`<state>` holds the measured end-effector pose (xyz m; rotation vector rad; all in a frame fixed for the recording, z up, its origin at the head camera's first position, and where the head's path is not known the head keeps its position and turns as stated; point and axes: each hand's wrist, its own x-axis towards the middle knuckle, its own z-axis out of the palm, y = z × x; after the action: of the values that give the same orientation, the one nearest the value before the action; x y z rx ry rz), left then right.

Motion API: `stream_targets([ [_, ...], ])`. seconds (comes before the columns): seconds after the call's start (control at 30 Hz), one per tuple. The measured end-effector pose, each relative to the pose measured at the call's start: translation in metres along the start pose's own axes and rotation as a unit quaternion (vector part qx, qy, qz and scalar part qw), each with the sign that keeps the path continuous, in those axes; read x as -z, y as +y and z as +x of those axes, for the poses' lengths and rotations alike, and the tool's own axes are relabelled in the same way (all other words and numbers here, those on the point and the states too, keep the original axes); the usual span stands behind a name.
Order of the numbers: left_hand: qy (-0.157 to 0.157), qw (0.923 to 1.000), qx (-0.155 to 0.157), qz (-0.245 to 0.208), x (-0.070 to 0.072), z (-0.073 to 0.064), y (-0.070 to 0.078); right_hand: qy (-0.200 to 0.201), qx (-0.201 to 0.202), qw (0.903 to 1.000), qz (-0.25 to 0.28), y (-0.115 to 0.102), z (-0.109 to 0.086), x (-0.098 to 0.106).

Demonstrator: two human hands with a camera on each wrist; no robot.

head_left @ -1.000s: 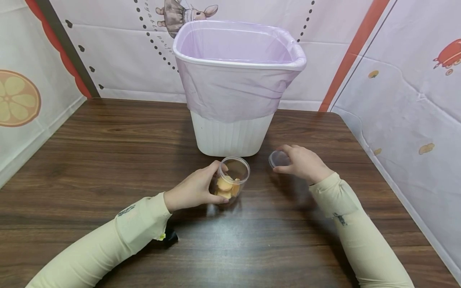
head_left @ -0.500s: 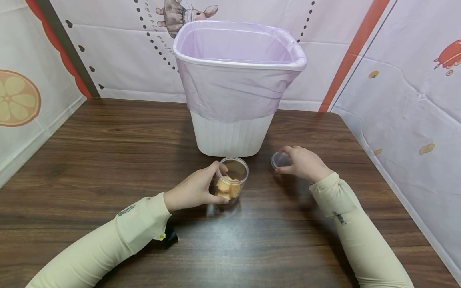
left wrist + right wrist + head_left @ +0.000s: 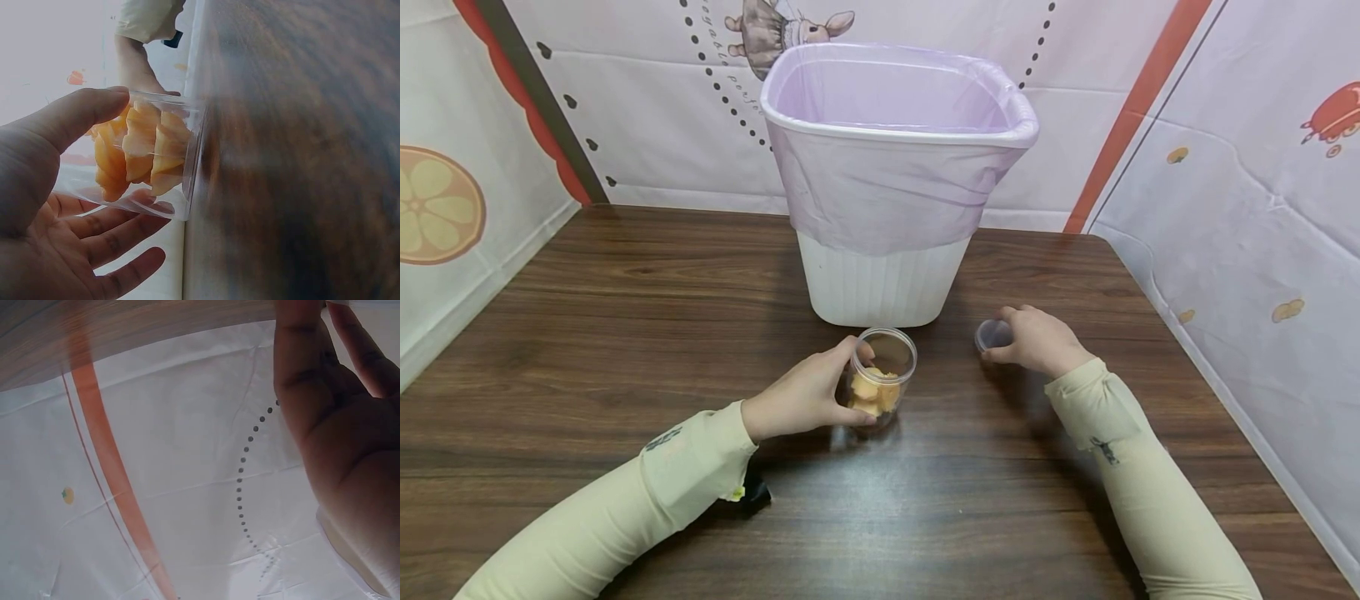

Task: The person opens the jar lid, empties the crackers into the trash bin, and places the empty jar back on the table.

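Note:
My left hand (image 3: 808, 392) grips a clear plastic jar (image 3: 891, 348) from its left side, thumb in front and fingers behind. The jar has no lid on it and stands at the table surface, its mouth facing up. Wavy yellow-orange snack pieces (image 3: 140, 150) lie stacked in its lower part, seen through the wall in the left wrist view. To the right, my right hand (image 3: 1043, 343) holds a round clear lid (image 3: 992, 335) between thumb and fingers, close over the table. In the right wrist view, the right hand (image 3: 350, 425) shows mostly as palm, with the lid barely at the top edge.
Just behind the jar stands a white trash bin (image 3: 880, 279) with a pale purple bag (image 3: 895, 187) folded over its rim. The brown wood-grain table (image 3: 625, 317) backs onto printed white cloth (image 3: 655, 108). A small black object (image 3: 754, 496) shows beneath the left cuff.
My right hand has moved a little to the right with the lid, away from the jar. The jar shifted very slightly left early on, still in my left hand.

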<state>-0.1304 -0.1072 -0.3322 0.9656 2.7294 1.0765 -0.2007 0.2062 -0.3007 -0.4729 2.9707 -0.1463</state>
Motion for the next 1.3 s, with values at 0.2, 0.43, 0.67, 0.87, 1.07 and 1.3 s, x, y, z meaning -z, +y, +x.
stream_targets([
  [0.2, 0.001, 1.0, 0.0, -0.002, 0.0, 0.0, 0.0, -0.002, -0.002, 1.0, 0.004, 0.006, 0.002, -0.002],
  [0.43, 0.001, 1.0, -0.001, -0.001, -0.001, 0.0, 0.0, -0.005, 0.0, 1.0, 0.006, 0.013, 0.004, -0.005],
  [0.67, 0.0, 1.0, 0.0, -0.001, -0.001, 0.001, -0.001, -0.003, -0.011, 0.9999, 0.005, 0.015, 0.005, -0.007],
  [0.87, -0.003, 1.0, 0.007, -0.006, 0.0, 0.0, -0.001, -0.01, -0.023, 0.9997, 0.002, 0.014, 0.006, -0.008],
  [1.07, -0.004, 0.9999, 0.003, -0.009, 0.0, -0.001, -0.001, -0.013, -0.026, 0.9996, -0.001, 0.013, 0.006, -0.008],
  [1.3, -0.006, 0.9999, 0.001, -0.01, 0.001, -0.001, -0.002, -0.015, -0.028, 0.9995, 0.002, 0.013, 0.005, -0.008],
])
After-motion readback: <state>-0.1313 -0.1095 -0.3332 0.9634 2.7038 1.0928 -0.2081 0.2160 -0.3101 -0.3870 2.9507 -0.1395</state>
